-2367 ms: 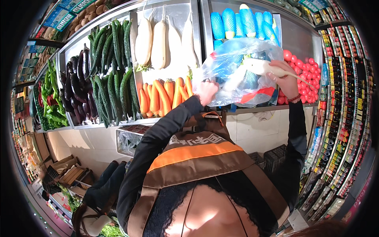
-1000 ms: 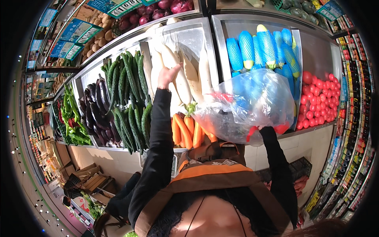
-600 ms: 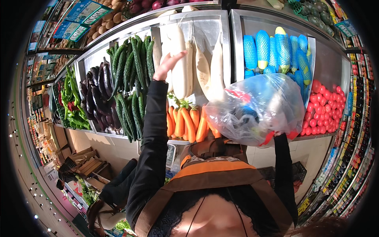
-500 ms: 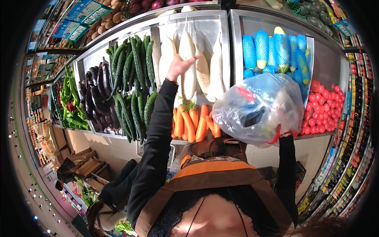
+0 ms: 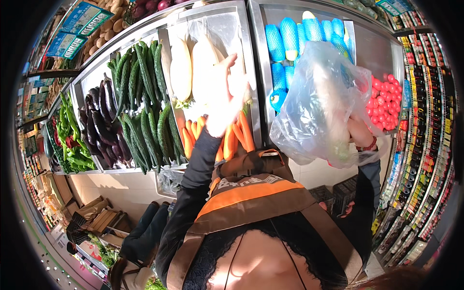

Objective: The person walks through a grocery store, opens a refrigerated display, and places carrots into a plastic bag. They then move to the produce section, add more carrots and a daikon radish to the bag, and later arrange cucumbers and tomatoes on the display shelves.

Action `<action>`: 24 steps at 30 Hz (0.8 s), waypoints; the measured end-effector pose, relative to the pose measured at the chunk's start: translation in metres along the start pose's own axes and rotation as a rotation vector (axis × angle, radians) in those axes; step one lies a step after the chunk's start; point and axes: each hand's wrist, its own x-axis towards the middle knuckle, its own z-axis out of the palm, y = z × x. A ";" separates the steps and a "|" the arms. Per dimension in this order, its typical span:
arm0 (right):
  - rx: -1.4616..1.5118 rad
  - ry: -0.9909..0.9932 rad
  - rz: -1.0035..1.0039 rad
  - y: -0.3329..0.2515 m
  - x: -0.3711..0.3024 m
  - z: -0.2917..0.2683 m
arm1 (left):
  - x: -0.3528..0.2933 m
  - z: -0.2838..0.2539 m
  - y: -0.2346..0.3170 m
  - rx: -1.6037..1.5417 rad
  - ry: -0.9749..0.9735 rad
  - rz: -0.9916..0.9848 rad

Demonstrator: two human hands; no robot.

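Note:
My left hand [image 5: 224, 104], washed out by bright light, is over the near ends of the white radishes [image 5: 181, 72] and the orange carrots [image 5: 244, 133]. Its fingers are spread and I see nothing gripped in them. A clear plastic bag [image 5: 309, 111] hangs to the right, in front of the blue-netted produce [image 5: 290, 38]. My right hand [image 5: 360, 131], with a red bracelet at the wrist, holds the bag, whose film partly covers the hand. Something long and pale with a greenish end shows blurred through the plastic; its kind is unclear.
Cucumbers [image 5: 142, 72], eggplants [image 5: 104, 125] and green peppers [image 5: 72, 130] fill the metal bins at left. Small round red produce [image 5: 384, 101] lies at right, beside packed shelves [image 5: 425, 130]. Black crates [image 5: 344, 193] stand below. Another person [image 5: 145, 232] is at lower left.
The view has shifted right. My left hand has drawn back from the middle of the radishes toward the carrots. The bag has lengthened and turned, and its film now covers my right hand more.

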 end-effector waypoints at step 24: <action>-0.217 0.033 -0.151 0.028 -0.093 -0.018 | -0.148 0.080 -0.035 0.496 -0.539 -0.056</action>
